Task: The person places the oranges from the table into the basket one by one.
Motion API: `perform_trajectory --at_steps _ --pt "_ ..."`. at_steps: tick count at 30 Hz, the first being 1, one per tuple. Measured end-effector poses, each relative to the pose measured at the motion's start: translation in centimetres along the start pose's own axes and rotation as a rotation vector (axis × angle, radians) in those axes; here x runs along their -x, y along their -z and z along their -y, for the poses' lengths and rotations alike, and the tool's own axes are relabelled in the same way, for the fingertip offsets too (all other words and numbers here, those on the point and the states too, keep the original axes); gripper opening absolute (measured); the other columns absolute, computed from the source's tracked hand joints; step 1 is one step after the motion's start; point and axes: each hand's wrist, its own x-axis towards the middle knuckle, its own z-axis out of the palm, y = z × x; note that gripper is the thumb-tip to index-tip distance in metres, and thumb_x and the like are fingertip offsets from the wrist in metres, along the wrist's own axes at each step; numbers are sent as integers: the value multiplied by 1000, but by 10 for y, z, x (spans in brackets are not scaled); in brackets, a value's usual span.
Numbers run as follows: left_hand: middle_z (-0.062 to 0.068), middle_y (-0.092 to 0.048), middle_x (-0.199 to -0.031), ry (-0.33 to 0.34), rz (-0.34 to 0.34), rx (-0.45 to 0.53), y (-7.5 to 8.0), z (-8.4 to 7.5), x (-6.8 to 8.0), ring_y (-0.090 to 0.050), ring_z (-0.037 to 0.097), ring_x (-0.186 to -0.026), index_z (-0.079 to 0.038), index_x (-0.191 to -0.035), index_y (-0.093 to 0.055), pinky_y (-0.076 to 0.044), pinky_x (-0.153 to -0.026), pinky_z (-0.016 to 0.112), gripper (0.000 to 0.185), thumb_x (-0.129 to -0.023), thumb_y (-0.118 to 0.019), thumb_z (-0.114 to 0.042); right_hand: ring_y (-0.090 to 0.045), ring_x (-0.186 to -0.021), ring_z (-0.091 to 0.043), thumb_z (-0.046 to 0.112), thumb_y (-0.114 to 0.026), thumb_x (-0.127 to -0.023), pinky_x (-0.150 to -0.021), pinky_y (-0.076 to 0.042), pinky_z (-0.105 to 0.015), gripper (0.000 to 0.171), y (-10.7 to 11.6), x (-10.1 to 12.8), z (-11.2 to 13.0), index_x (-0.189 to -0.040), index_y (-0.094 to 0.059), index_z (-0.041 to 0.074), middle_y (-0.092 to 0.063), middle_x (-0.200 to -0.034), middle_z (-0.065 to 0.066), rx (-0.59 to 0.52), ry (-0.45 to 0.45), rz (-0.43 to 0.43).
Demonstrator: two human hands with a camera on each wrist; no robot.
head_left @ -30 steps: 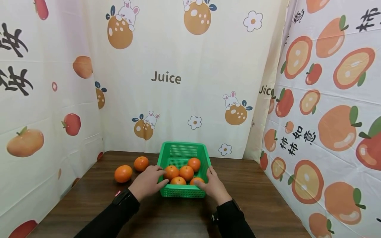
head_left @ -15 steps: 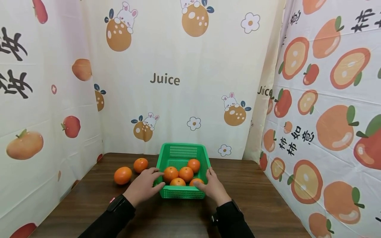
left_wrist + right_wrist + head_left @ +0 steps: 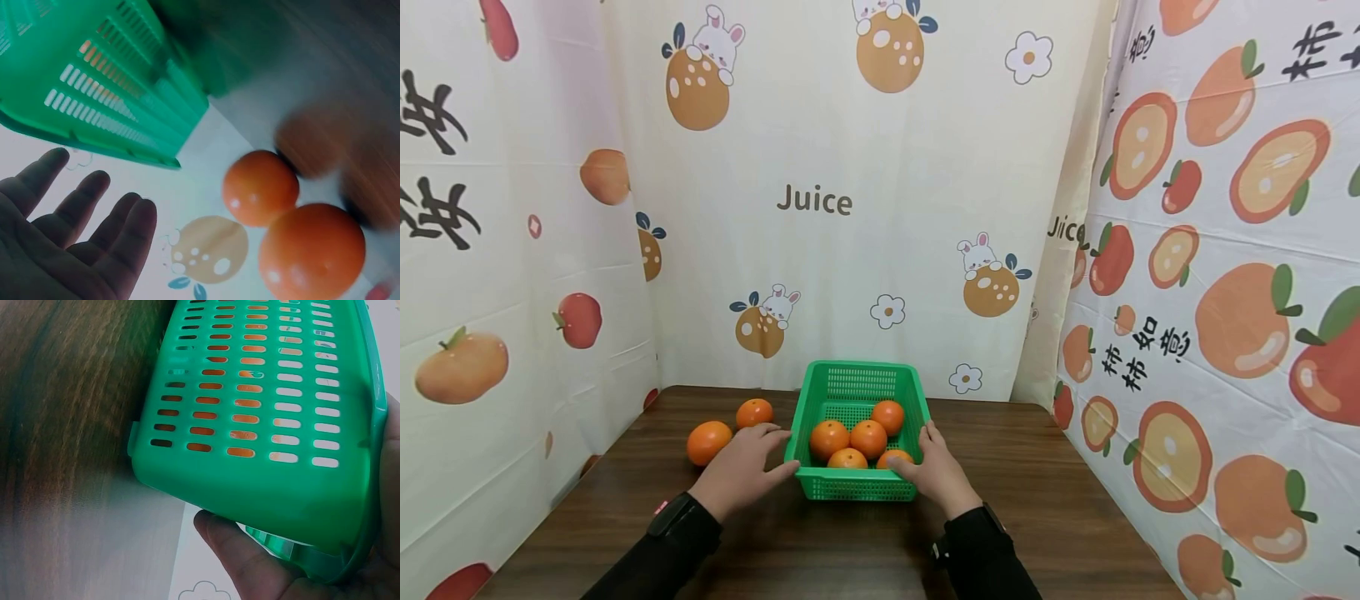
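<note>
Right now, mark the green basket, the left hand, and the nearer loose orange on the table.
green basket (image 3: 859, 489), head view, near front wall.
left hand (image 3: 741, 468), head view, back of the hand.
nearer loose orange (image 3: 708, 442), head view, middle of its peel.

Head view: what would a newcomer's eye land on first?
A green slotted plastic basket sits mid-table holding five oranges, the right hand on its right rim. The open left hand lies just left of it, near two loose oranges on the dark wooden table.
</note>
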Motion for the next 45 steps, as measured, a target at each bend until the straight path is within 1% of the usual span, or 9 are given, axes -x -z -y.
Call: perform_trajectory --at_steps 4,8,11,14,19,27,31,39,45 --pt "14 -64 -147 -1 -41 -32 3 14 0 -58 40 -135 -14 -141 -69 -49 -110 65 61 -100 -66 -59 -32 -158 -48 56 -71 -99 -121 -36 -66 101 0 0 -1 -166 -26 -4 -12 -179 -19 -1 -1 -2" --pt "17 -65 -144 4 -81 -77 5 28 0 -59 43 -132 -12 -138 -71 -49 -108 67 58 -100 -67 -57 -31 -158 -49 56 -71 -99 -121 -36 -66 101 0 0 -1 -166 -26 -4 -12 -179 -19 0 -3 -1" --pt "20 -65 -141 10 -98 -102 6 38 0 -60 46 -129 -11 -136 -71 -50 -106 66 55 -99 -71 -52 -32 -158 -48 57 -71 -99 -121 -36 -65 101 0 0 -1 -166 -26 -4 -12 -179 -19 5 -6 1" --pt "23 -65 -140 24 -101 -131 6 48 -1 -59 48 -128 -10 -137 -70 -50 -105 67 55 -98 -72 -49 -33 -157 -48 58 -71 -98 -121 -37 -65 102 0 0 -1 -166 -26 -4 -12 -179 -20 13 -2 0" --pt "25 -62 -143 57 -87 -155 3 62 -3 -56 50 -130 -12 -139 -69 -48 -105 70 54 -97 -74 -46 -32 -157 -49 58 -71 -99 -121 -37 -65 102 0 0 -2 -166 -26 -4 -12 -179 -20 16 8 0" --pt "28 -60 -144 71 -72 -168 4 76 -4 -53 54 -131 -10 -138 -70 -46 -105 72 54 -97 -74 -45 -32 -158 -48 58 -70 -98 -121 -37 -64 102 -1 0 -2 -166 -25 -3 -11 -179 -19 10 11 3" --pt "29 -57 -146 93 -43 -164 5 81 -6 -51 56 -132 -10 -139 -69 -46 -104 73 55 -97 -73 -46 -32 -157 -49 58 -71 -98 -121 -37 -65 103 -1 -1 -2 -166 -25 -4 -11 -179 -20 12 14 3" --pt "32 -56 -145 147 44 -206 6 91 -13 -51 58 -129 -6 -138 -69 -48 -99 74 55 -98 -74 -43 -33 -157 -49 60 -71 -98 -120 -37 -65 103 -1 0 -2 -166 -26 -3 -12 -179 -19 17 3 -3" --pt "34 -53 -144 173 61 -230 3 98 -20 -50 58 -126 -5 -139 -68 -52 -92 71 56 -96 -76 -40 -32 -158 -48 58 -71 -98 -121 -37 -65 102 -1 0 -2 -166 -26 -4 -12 -179 -19 3 7 -4"
